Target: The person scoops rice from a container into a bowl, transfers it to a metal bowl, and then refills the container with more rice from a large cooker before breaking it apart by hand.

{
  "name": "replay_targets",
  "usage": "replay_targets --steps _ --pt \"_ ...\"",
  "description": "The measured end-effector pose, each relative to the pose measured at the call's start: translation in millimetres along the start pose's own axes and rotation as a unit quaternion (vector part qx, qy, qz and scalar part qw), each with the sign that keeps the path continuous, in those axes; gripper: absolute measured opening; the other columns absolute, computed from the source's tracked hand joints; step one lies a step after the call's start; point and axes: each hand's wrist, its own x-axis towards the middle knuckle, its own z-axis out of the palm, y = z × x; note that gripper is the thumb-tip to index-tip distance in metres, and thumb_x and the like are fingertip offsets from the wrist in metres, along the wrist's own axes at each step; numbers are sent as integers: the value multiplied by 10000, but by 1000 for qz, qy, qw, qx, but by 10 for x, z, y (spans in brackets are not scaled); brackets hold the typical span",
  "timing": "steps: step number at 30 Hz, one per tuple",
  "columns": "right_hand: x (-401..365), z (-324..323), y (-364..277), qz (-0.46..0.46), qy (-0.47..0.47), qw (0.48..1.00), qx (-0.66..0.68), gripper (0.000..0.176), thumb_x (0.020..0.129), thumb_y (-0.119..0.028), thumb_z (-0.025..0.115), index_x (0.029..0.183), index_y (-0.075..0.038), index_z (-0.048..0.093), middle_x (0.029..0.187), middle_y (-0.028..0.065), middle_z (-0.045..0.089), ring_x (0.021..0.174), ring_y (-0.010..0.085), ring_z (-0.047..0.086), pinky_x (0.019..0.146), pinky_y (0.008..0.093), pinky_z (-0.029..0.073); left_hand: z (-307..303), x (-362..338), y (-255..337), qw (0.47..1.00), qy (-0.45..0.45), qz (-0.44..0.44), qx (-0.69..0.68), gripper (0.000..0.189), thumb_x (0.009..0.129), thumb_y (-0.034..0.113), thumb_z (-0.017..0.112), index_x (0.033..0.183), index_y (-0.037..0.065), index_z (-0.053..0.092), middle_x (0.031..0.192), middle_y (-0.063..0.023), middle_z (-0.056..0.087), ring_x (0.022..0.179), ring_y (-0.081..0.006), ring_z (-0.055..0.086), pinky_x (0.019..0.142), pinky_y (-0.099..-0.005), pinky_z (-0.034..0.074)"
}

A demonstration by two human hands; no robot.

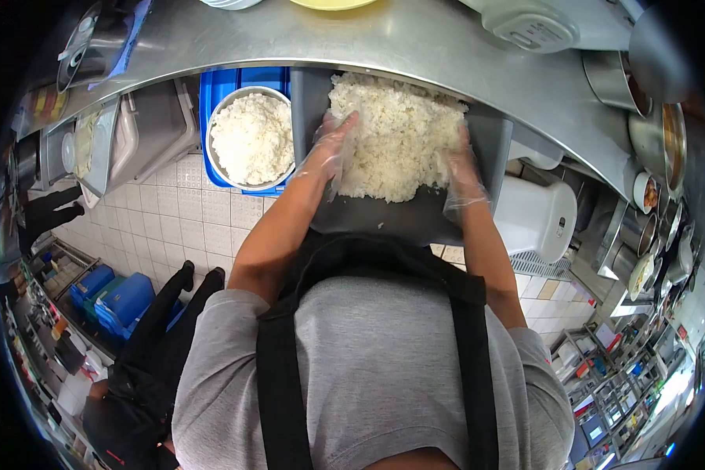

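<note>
A wide mass of cooked white rice [399, 137] fills much of a dark grey bin [392, 223] in front of me. My left hand [331, 149], in a loose clear plastic glove, is at the rice's left edge with its fingers stretched forward. At the opposite edge, my right hand [460, 168], gloved the same way, touches the rice. Its fingers look extended along that side, though rice partly hides them. Bare bin floor shows at the near end, with a few stray grains on it.
Left of the bin, a round bowl of rice [252, 139] sits in a blue crate [210, 106]. A steel counter [266, 39] overhangs the far side. A white bin [529, 218] stands at the right. Another person in black [137, 384] is behind at lower left.
</note>
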Motion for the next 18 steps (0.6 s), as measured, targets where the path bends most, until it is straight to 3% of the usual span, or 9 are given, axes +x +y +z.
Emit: replay_targets --steps 2,4,5,7,12,13,16,18 --pt "144 83 232 53 -10 985 162 677 793 -178 655 1375 -78 325 1220 134 545 1092 245 543 894 334 436 -42 361 -119 998 58 -12 -22 959 755 494 704 1435 36 207 1414 -148 338 1287 -282 323 1055 -443 270" --pt "231 179 251 105 -14 939 327 657 807 -232 647 1366 -43 358 1279 89 515 1181 238 489 1001 360 365 -139 713 -260 990 27 -68 -123 938 745 488 716 1419 34 248 1414 -155 335 1302 -264 293 1047 -444 282" --pt "300 216 247 163 -26 932 322 672 812 -278 644 1371 -39 357 1302 92 498 1205 235 467 1018 358 342 -178 864 -343 980 10 -97 -172 928 741 485 722 1412 33 269 1414 -159 334 1310 -255 278 1042 -444 288" --pt "485 278 68 274 -51 910 306 711 822 -368 637 1380 -31 355 1346 97 464 1252 230 423 1052 355 296 -156 1021 -374 988 41 -84 -123 817 783 502 658 1390 60 336 1385 -152 392 1267 -248 370 1027 -443 317" --pt "463 433 -76 192 -211 931 227 741 821 -542 555 1406 -129 362 1447 67 351 1369 226 230 1089 372 215 -56 1014 -346 995 46 -68 -49 751 809 500 621 1376 75 374 1364 -151 428 1241 -247 422 1015 -443 337" --pt "387 412 -233 221 -230 924 211 726 820 -546 553 1398 -141 380 1451 62 345 1373 223 217 1088 376 216 -33 955 -335 997 34 -63 -34 747 810 498 620 1376 75 375 1363 -151 430 1240 -248 424 1013 -443 339" --pt "230 328 -851 213 -238 934 160 584 850 -407 571 1303 -48 482 1353 98 460 1260 234 401 1052 353 284 94 781 -217 999 7 -40 20 736 814 490 616 1374 76 378 1358 -153 435 1236 -250 429 1010 -442 343" --pt "322 337 -904 146 -273 935 171 488 856 -284 592 1243 4 514 1265 116 531 1167 229 495 1008 326 342 151 638 -105 998 -9 -24 56 728 816 485 614 1373 77 381 1355 -154 438 1234 -251 432 1007 -442 346"
